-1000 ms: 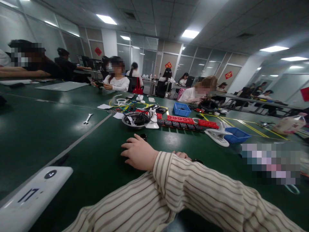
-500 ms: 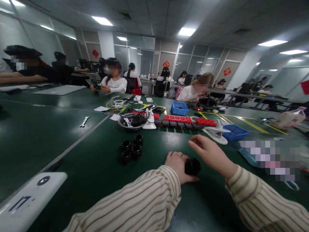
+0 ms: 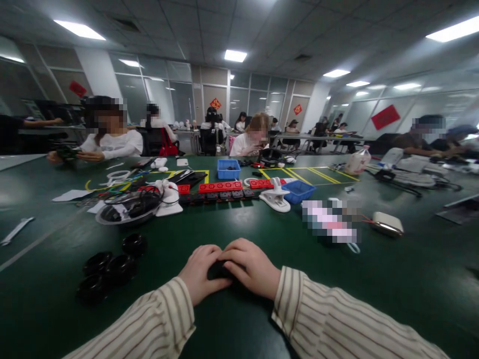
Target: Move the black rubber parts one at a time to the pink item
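In the head view, my left hand (image 3: 199, 273) is curled around the left side of a black round part (image 3: 218, 270) on the green table, thumb along its near side. From the right, my right hand (image 3: 253, 268) closes over the same part, and the fingers of both hands meet at its far side. Most of the part is covered by my hands. To the left stands a cluster of several glossy black ring-shaped parts (image 3: 120, 269), open at the top.
Beyond my hands lie red-and-black socket strips (image 3: 220, 187), a white clip stand (image 3: 276, 197), blue bins (image 3: 228, 169) and a bowl (image 3: 129, 207) with black cables. A wrench (image 3: 17, 232) lies far left, a pouch (image 3: 329, 222) to the right. Across the table sit other people.
My right hand has come down from above onto the black part, joining my left hand there. The view has turned right, so the table's things appear further left.
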`<state>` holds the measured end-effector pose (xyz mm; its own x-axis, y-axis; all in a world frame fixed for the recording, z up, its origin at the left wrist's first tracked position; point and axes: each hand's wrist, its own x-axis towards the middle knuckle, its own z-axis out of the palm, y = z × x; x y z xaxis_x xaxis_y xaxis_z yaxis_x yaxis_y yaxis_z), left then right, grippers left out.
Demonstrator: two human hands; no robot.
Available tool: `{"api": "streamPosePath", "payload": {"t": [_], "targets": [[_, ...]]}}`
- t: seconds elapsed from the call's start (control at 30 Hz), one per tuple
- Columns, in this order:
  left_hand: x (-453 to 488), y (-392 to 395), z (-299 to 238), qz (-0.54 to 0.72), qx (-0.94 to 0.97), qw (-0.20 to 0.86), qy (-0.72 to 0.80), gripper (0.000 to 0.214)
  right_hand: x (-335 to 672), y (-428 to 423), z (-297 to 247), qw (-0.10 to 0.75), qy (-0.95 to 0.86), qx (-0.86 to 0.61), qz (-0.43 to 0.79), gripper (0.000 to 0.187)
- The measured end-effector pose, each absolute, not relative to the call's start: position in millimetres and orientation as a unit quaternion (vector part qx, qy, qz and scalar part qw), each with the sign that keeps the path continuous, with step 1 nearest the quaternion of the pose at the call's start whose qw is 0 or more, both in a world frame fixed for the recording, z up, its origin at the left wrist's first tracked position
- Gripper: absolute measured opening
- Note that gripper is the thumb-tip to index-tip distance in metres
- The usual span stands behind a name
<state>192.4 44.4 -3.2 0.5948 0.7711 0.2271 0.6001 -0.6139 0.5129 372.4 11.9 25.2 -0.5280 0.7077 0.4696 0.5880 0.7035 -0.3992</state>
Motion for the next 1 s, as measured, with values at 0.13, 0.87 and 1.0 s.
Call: {"api": "streamPosePath", "payload": {"t": [0.13, 0.87, 1.0], "targets": [[186.0, 46.1, -10.1, 0.202, 0.880, 0.222, 0.368, 0.039, 380.3, 9.0, 19.1, 0.345, -0.871, -0.313, 0.157, 0.030], [201.4, 32.4, -9.4, 0.224, 0.860, 0.237, 0.394, 0.048, 374.0, 4.4, 16.6, 0.361, -0.879, -0.286, 0.121, 0.036], [203.8, 28.4, -13.2, 0.240, 0.857, 0.173, 0.422, 0.059, 370.8, 5.0, 10.4, 0.402, -0.833, -0.364, 0.107, 0.054]]}}
